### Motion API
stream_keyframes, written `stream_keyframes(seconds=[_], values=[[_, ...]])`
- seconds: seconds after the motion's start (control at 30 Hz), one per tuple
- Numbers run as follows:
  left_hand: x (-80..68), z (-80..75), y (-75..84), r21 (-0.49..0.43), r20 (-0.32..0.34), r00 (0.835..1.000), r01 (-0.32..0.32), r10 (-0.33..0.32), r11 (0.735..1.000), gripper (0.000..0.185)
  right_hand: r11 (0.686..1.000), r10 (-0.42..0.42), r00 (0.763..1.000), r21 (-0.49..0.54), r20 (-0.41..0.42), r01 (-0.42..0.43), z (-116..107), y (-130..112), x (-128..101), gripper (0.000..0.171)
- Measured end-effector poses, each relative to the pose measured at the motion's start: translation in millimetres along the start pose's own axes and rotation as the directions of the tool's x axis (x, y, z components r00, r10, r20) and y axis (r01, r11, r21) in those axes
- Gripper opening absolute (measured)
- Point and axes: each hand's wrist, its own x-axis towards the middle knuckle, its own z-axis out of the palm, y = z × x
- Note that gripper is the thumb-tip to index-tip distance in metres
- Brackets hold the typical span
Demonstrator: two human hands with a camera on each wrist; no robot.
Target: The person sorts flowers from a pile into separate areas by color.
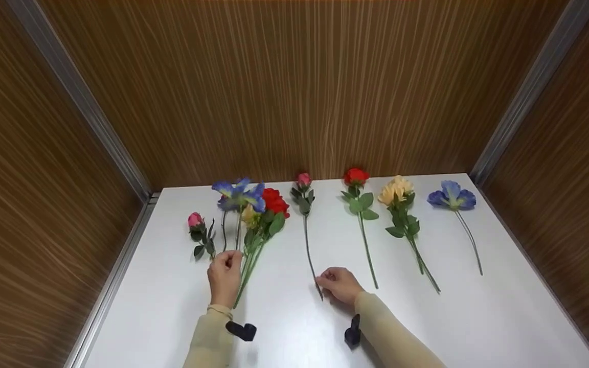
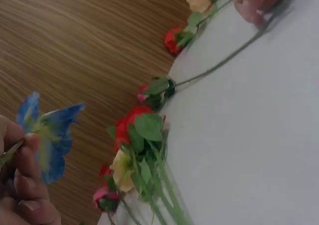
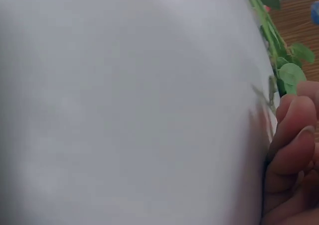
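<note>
My left hand (image 1: 224, 276) pinches the stem of a blue artificial flower (image 1: 239, 197), held raised above the table. In the left wrist view the same blue flower (image 2: 55, 153) stands out past my fingertips. Beneath and beside it lie a red flower (image 1: 275, 202), a yellow flower (image 1: 249, 216) and a pink rosebud (image 1: 195, 220), their stems close together. Near the middle, my right hand (image 1: 341, 286) has its thumb and fingertips pinching the lower stem of another pink rose (image 1: 303, 180), which lies on the table.
To the right, in a spread row, lie a red rose (image 1: 356, 177), a cream flower (image 1: 397, 190) and a second blue flower (image 1: 452, 196). The white table (image 1: 284, 337) is bounded by wood-grain panels (image 1: 294, 92) behind and at both sides.
</note>
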Motion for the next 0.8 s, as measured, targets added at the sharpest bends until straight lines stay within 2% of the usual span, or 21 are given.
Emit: stream_keyframes(seconds=[0.13, 0.27, 0.33, 0.5, 0.8], values=[[-12.2, 13.9, 15.2, -0.117, 0.079, 0.996, 0.049, -0.04, 0.992, 0.016, 0.997, -0.015, 0.999, 0.071, -0.029, 0.017, -2, -6, -5, 0.023], [-22.9, 28.7, 28.7, -0.182, 0.188, 0.982, 0.05, -0.015, 0.982, 0.018, 0.985, -0.097, 0.995, 0.144, -0.021, 0.099, 1, -29, -17, 0.026], [-28.5, 36.7, 35.3, -0.211, 0.244, 0.97, 0.047, 0.006, 0.976, 0.016, 0.973, -0.162, 0.987, 0.165, 0.004, 0.159, 3, -41, -27, 0.027], [-43.3, 55.2, 47.6, -0.236, 0.36, 0.931, 0.023, 0.065, 0.971, 0.012, 0.946, -0.307, 0.951, 0.119, 0.032, 0.302, 7, -61, -52, 0.019], [-62.3, 73.9, 61.4, -0.228, 0.456, 0.878, -0.043, 0.145, 0.973, 0.015, 0.919, -0.389, 0.92, 0.091, 0.042, 0.384, -11, -85, -90, 0.007]])
